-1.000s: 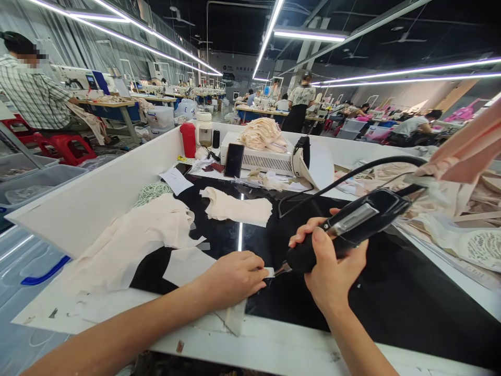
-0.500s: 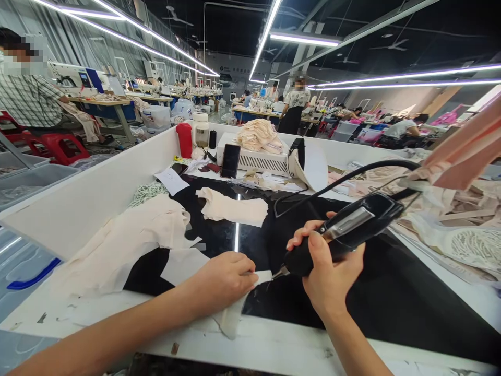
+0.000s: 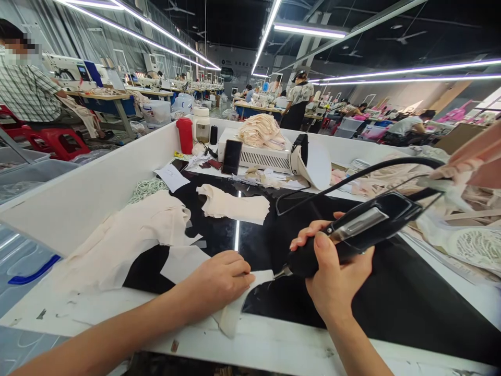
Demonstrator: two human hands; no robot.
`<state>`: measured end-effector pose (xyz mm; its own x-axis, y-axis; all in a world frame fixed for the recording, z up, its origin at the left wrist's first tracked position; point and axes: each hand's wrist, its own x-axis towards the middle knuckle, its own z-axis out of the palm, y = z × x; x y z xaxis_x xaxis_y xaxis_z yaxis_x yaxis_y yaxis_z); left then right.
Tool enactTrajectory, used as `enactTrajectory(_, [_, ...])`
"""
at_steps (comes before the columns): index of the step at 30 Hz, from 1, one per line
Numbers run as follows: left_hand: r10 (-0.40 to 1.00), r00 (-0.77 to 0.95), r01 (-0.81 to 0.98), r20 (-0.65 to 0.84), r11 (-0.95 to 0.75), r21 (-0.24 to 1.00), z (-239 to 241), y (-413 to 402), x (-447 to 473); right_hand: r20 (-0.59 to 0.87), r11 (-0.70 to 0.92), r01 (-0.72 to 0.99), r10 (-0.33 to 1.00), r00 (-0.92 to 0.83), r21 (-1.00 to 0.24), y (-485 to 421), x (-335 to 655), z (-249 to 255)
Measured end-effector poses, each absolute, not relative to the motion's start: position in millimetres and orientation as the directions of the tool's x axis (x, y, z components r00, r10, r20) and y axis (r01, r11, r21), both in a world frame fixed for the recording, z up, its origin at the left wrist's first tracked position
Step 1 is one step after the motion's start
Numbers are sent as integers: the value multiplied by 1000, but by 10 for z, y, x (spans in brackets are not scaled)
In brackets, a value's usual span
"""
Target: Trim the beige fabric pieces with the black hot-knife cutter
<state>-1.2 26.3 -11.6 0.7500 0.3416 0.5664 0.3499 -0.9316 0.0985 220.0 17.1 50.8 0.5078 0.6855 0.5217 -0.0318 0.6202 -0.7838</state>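
Observation:
My right hand (image 3: 338, 271) is wrapped round a black corded handheld tool (image 3: 352, 230) with a silver panel and a narrow metal tip. The metal tip points left and meets, or nearly meets, the pointed end of a pale fabric piece (image 3: 261, 275); I cannot tell if they touch. My left hand (image 3: 219, 282) has its fingers closed on that fabric piece and rests low over it. Part of the piece hangs toward the table's front edge. Under both hands lies a glossy black sheet (image 3: 395, 292). Beyond them is a small stack of cream fabric pieces (image 3: 235, 204).
A heap of cream fabric (image 3: 129, 240) covers the left side. At the back stand a white vented box (image 3: 270, 161) topped with fabric, a phone (image 3: 232, 156), a red flask (image 3: 185, 134) and a white visor (image 3: 319, 164). The tool's cable (image 3: 368, 168) arches to the right.
The tool's rear end and my right hand have shifted slightly right, while the metal tip stays by the fabric's end. My left hand has barely moved.

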Motion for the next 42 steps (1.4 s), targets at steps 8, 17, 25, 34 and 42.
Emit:
enactTrajectory(8, [344,762,343,549,-933,109,-134,267,-33,525,640,-42,665,531,-767,238,2158,561])
enactTrajectory(17, [317,795,320,517,-943,85,-43,252,-72,570,655,-1,658,492,-755,225,2131,532])
enactTrajectory(25, [342,812,331,474,-937,109,-12,268,-60,595,680,-2,643,482,-733,241,2124,555])
enactTrajectory(34, [391,821,384,417,-917,105,-13,258,-55,557,648,6,650,516,-762,236,2156,521])
enactTrajectory(42, [366,817,356,446,-928,110,2,258,-64,557,665,-51,662,501,-745,249,2061,617])
